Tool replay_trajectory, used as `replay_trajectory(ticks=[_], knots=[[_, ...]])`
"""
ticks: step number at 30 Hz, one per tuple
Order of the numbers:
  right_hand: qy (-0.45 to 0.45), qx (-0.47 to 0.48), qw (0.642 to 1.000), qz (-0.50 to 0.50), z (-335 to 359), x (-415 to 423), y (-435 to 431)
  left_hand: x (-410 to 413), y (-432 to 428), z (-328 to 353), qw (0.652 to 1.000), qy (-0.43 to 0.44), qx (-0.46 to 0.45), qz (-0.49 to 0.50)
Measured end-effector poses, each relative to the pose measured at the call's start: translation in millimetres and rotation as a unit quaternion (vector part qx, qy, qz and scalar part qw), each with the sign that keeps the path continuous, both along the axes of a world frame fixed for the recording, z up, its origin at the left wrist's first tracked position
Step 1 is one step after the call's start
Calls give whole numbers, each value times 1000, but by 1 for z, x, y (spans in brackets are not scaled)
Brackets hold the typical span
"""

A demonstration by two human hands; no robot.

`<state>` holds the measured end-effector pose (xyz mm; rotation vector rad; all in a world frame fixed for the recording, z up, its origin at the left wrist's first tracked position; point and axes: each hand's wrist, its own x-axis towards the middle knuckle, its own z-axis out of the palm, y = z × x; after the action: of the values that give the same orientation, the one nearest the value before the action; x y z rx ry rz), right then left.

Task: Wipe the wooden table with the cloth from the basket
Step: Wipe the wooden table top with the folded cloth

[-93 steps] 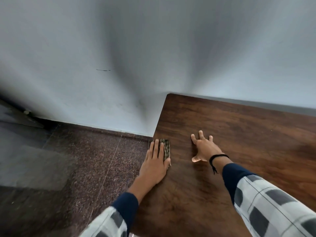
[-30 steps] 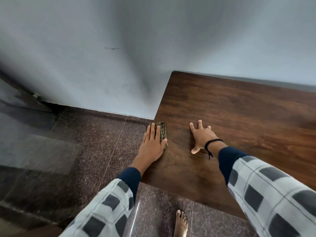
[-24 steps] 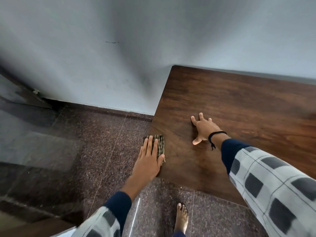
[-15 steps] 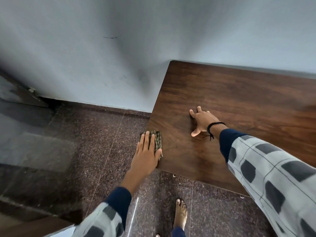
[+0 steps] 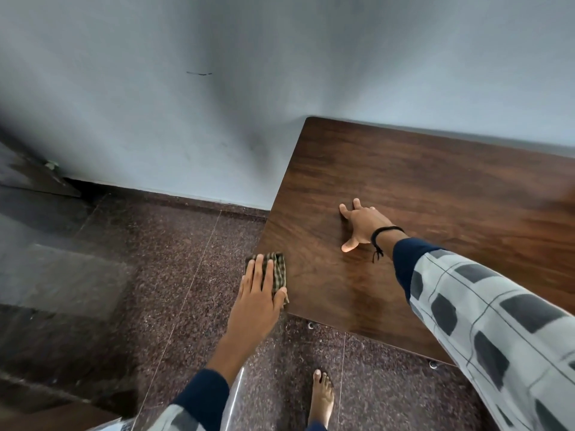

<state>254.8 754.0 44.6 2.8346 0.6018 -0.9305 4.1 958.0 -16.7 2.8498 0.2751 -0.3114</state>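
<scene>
**Cloth drawn back to the table's near-left corner**

Since the earlier views the cloth [image 5: 278, 270] has travelled toward the person along the left edge of the wooden table [image 5: 435, 197], and it now sits just short of the near corner, partly overhanging the edge. The left hand [image 5: 256, 301] lies flat on it with fingers straight and together, pressing rather than gripping; the thumb rests along the cloth's inner side.

The risk lies at that edge. Nothing pinches the cloth, so I judge that one more pull could carry it past the corner and let it drop to the floor [image 5: 155, 275], near the bare foot [image 5: 322, 396]. With much of the palm already off the top, the hand could also slip off.

The cloth is a small folded pad of soft woven check in green and brown. The table top is dark wood-grain, smooth with a dull sheen, and square-cornered. The right hand [image 5: 361, 222], a black band [image 5: 385, 231] at its wrist, bears on the top with fingers spread and holds nothing. The floor is speckled polished stone.
</scene>
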Motion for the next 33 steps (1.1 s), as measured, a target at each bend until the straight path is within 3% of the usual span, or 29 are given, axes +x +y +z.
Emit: replay_trajectory(ticks=[6, 14, 22, 33], knots=[[-1, -2, 1000, 2, 1, -1, -3, 57, 12, 5, 1000, 4, -6, 15], [-27, 54, 997, -39, -4, -19, -18, -35, 0, -8, 999, -45, -2, 7], [-28, 69, 996, -54, -12, -82, -50, -5, -11, -14, 996, -69, 42, 42], [0, 50, 998, -31, -16, -96, -65, -20, -92, 0, 995, -80, 12, -57]])
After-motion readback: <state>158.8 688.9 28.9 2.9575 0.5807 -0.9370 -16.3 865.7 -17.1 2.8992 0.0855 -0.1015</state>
